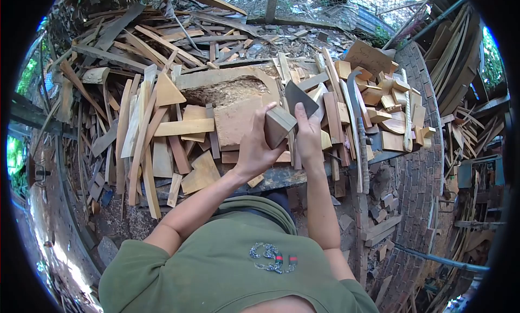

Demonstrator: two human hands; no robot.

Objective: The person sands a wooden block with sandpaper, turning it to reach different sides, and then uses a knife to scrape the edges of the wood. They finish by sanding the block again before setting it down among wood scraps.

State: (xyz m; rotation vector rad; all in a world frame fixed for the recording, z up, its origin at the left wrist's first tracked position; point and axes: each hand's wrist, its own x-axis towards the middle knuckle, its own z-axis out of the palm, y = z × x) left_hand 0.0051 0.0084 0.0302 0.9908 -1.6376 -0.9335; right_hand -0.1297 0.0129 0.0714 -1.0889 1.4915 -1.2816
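Note:
My left hand is wrapped round a small wooden block, thumb and fingers on its sides. Just to the right, my right hand grips a thin dark flat sheet, its thumb lying on the face. The sheet tilts upward and its lower edge is close to the block; whether they touch I cannot tell. Both hands are above the work surface, in front of a large thick wooden slab with a rough, hollowed patch.
Wood strips lie piled on the left, and cut blocks on the right. A curved blade tool rests among them. Behind are scrap planks; a brick surface runs along the right.

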